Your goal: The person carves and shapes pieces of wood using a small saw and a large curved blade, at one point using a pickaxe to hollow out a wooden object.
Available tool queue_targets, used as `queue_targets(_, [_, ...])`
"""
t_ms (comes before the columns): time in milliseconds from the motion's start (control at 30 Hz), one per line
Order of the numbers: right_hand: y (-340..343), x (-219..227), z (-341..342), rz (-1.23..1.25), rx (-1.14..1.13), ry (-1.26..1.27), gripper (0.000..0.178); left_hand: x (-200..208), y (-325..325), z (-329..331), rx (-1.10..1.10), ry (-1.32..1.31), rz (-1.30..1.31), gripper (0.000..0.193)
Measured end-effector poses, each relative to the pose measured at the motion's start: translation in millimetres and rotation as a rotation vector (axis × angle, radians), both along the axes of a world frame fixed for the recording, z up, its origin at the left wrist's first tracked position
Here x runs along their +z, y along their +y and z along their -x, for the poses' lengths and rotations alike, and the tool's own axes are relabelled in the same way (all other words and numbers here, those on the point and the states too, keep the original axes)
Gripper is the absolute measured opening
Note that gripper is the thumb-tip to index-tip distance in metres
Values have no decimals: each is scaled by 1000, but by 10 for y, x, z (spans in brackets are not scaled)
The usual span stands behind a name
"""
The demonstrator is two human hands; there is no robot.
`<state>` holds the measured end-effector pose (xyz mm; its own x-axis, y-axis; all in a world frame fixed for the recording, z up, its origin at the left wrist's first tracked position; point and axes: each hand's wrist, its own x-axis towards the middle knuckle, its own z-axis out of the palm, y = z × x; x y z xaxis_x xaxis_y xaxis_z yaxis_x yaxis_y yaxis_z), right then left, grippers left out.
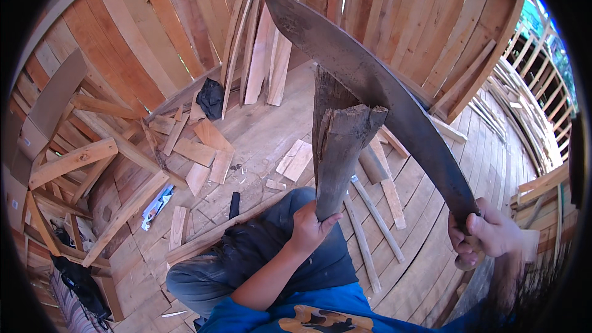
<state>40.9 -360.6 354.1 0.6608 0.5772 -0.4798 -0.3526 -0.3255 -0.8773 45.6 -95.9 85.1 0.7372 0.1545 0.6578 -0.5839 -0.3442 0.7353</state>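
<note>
As the head view looks down, a boarded wall [394, 0] closes the far side, with leaning planks [265, 61] beyond the machete's [390, 95] tip. Timber framing [80, 161] bounds the left; loose offcuts [194, 151] lie between it and the worker. Open room to the right, above the floorboards [425, 225]; narrow battens [377, 221] lie low there, near the knees.

Weathered wood piece [342, 148]: upright, slightly tilted, split at top, in front of the body. Left hand [311, 228] grips its lower end, fingers wrapped round, thumb across the near right side; the split end stands well above the fingers. Right hand [490, 234], farther right, has fingers curled tight about the machete's handle, thumb along it. Blade slants far and left, crossing the split end; cannot tell how deep it sits.

Labels: small pale stickers [26, 142] on cardboard [58, 102], far left, too small to read. Blue-and-white packet [157, 206], left floor, printing illegible. Blue shirt [246, 314] bears a tan and dark print [324, 317].
</note>
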Motion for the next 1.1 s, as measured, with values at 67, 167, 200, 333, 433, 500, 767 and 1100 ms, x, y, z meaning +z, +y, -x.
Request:
queue_targets(67, [-67, 175, -69, 45, 103, 20, 49, -23, -15, 15, 7, -7, -19, 31])
queue_targets(167, [-159, 254, -88, 85, 204, 48, 49, -67, 19, 65, 11, -16, -60, 32])
queue_targets(200, [-168, 247, -40, 105, 211, 38, 49, -89, 51, 72, 34, -17, -111, 34])
queue_targets(333, [-236, 155, 134, 75, 249, 23, 46, -21, 183, 167, 39, -11, -81, 48])
queue_targets(433, [-318, 153, 186, 107, 318, -12, 43, 479, 437, 346, 138, -229, 100, 58])
queue_targets(500, [-366, 208, 161, 152, 374, -25, 43, 1101, 718, 501, 218, -498, -36, 55])
queue_targets(767, [-226, 552, 243, 335, 309, -55, 44, 3089, 693, -296, -77, -303, -794, 33])
queue_targets(1100, [-139, 602, 126, 424, 449, -205, 48, 2928, 769, -581, -141, -100, -839, 36])
